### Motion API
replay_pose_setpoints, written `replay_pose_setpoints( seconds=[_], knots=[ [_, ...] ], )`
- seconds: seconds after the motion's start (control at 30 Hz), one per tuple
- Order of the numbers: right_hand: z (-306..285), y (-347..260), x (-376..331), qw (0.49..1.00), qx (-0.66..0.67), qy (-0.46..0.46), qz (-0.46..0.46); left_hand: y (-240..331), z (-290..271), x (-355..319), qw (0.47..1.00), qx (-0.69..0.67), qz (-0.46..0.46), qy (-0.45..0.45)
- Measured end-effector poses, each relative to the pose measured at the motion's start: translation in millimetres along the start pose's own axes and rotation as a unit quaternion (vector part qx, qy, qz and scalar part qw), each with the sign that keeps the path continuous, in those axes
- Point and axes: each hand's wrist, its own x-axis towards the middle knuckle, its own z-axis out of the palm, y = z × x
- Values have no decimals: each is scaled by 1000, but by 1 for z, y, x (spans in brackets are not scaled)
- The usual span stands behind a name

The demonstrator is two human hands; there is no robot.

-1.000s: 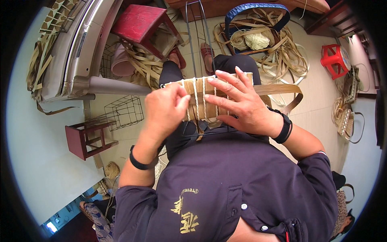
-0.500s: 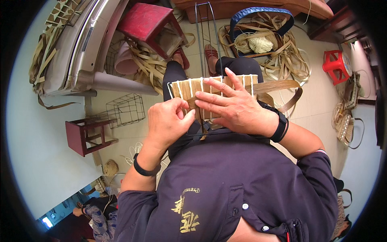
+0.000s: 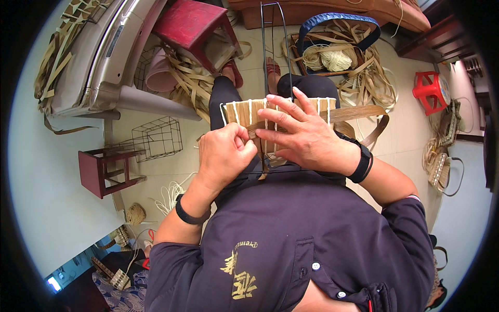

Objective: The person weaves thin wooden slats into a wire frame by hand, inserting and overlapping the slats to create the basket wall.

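A small wire frame partly woven with flat tan strips [image 3: 244, 112] rests on my lap. My left hand [image 3: 223, 156] is closed, pinching a strip at the frame's lower left. Lying flat across the weave, my right hand [image 3: 306, 138] has its fingers spread and pressing the strips down. A long brown strip [image 3: 364, 112] trails from the frame to the right and curls under. Both wrists wear black bands. The lower part of the frame is hidden by my hands.
A dark red stool [image 3: 192, 23] and a heap of loose strips [image 3: 189, 86] lie ahead left. A basket tray with a blue handle [image 3: 338, 23] holds pale cord. A bare wire cage [image 3: 158, 138], a small maroon stool [image 3: 106, 169] and a red plastic stool [image 3: 429, 91] stand around.
My left hand has slid down and to the left edge of the frame and closed on a strip. The right hand has stayed spread on the weave.
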Motion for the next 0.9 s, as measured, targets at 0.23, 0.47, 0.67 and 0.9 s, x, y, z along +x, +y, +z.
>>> replay_pose_setpoints(
  seconds=[0.23,0.47,0.67,0.9],
  knots=[
    [-7,1,2,1000,-26,-8,-10,-12,6,-4,991,-126,-46,-17],
    [-4,-6,-1,999,-42,-19,14,-12,5,-6,981,-181,-60,-15],
    [-3,-12,2,997,-67,-25,21,-13,9,-8,984,-173,-35,-1],
    [14,-14,5,992,-123,-2,19,-6,13,-9,988,-157,1,14]
  ],
)
